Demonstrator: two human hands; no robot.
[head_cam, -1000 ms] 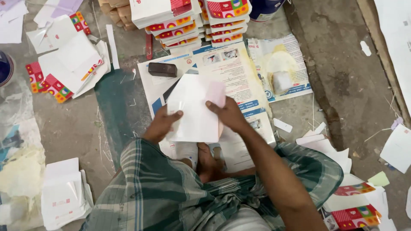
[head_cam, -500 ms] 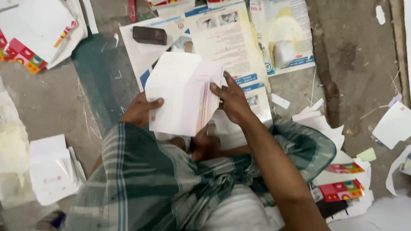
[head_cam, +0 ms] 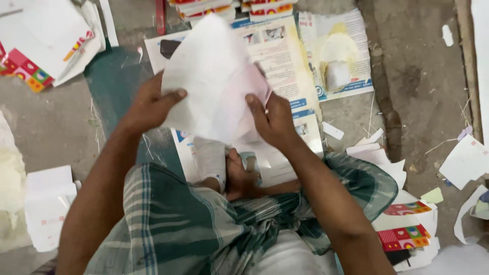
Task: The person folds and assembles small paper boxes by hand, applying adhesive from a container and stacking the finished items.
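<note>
Above the person's lap, both hands hold up a white sheet of card, lifted clear of the floor and tilted toward the camera. The left hand grips its left edge, thumb laid over the front and fingers curled behind. The right hand pinches the lower right part, thumb on top, where a second, pinkish layer shows folded against the white one. So both hands are closed on the card, neither spread open.

Under the card, printed paper sheets lie on the floor, with a dark phone-like object partly hidden behind the card's upper left corner. Stacks of bright red and yellow printed boxes stand at the top edge. More flat white card blanks with coloured corners lie at upper left, a small white pile sits by the left knee, and folded coloured pieces rest by the right knee. A checked green cloth covers the legs, and a bare foot shows just below the card.

Judging from the grip, the step in hand looks like folding or opening the card along a crease, the right hand working the flap while the left steadies the sheet. The next move would likely call for keeping the left edge firm and pressing the fold cleanly with the right thumb, without letting the two layers slip apart. How the far side of the card is shaped cannot be told.
</note>
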